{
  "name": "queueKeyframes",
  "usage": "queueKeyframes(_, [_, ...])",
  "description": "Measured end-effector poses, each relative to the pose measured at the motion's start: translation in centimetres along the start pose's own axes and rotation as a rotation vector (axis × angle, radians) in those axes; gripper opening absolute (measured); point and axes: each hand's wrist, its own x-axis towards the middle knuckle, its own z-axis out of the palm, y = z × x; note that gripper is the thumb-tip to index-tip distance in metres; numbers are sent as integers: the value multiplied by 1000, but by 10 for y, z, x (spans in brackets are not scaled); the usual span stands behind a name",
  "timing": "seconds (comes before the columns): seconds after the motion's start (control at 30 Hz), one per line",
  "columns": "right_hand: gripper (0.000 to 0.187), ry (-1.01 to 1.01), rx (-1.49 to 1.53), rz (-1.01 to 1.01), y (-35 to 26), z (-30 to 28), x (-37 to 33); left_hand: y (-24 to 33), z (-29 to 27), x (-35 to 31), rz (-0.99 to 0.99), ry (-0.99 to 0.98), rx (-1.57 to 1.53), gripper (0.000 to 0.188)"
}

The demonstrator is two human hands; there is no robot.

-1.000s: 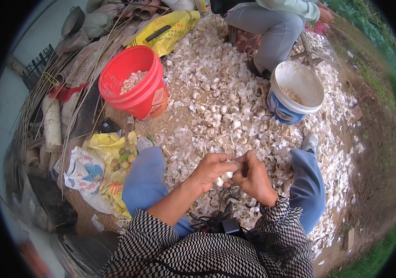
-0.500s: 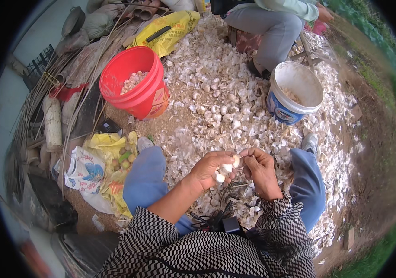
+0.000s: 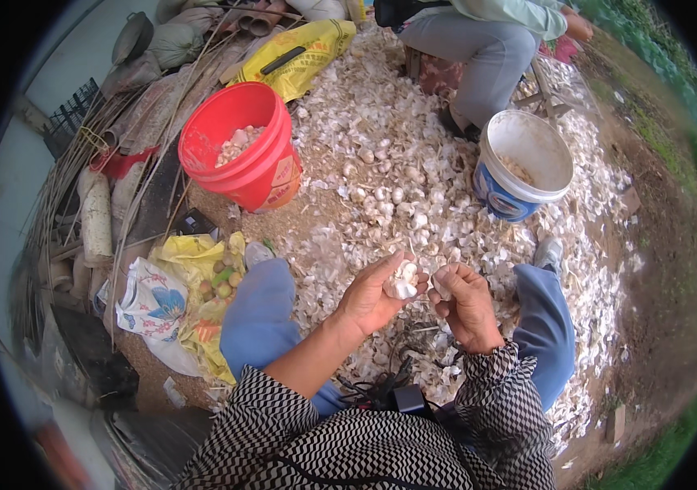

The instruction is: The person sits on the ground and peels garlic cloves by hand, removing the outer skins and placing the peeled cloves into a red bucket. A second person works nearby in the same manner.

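Observation:
My left hand point(image 3: 370, 299) is cupped palm up around several garlic cloves point(image 3: 402, 282), some of them peeled and white. Close beside it, my right hand point(image 3: 471, 312) pinches a pale, thin piece of garlic skin point(image 3: 442, 286) between thumb and fingers. The hands are slightly apart, above the ground between my knees. Farther ahead lies a loose pile of garlic bulbs point(image 3: 381, 208) on a bed of papery skins point(image 3: 324, 265).
A red bucket point(image 3: 279, 167) with cloves stands ahead left, a white-and-blue bucket point(image 3: 502, 194) ahead right. Another person point(image 3: 499, 53) sits at the far side. Yellow bags point(image 3: 304, 61), sticks and pipes crowd the left; a bag of round fruit point(image 3: 216, 282) lies by my left leg.
My hands have moved apart from the cloves they were both touching. The left palm has turned more upward, and the right hand has drawn back with a piece of skin.

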Motion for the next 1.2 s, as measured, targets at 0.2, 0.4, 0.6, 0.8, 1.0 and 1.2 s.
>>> queueKeyframes(0.2, [21,-44,-154,79,18,12,-3,-5,3,0,333,-9,246,18])
queueKeyframes(0.4, [19,-146,-259,52,26,12,-3,-15,7,-8,361,96,578,13])
queueKeyframes(0.6, [26,-94,-368,-21,36,10,2,-24,6,-6,425,104,748,7])
queueKeyframes(0.8, [22,-32,-446,-188,39,14,2,-19,12,-4,406,30,415,8])
queueKeyframes(1.0, [22,-78,-348,-41,20,23,-4,1,3,6,249,79,-40,17])
queueKeyframes(1.2, [28,-70,-288,-83,23,28,-4,-10,13,-2,406,83,367,20])
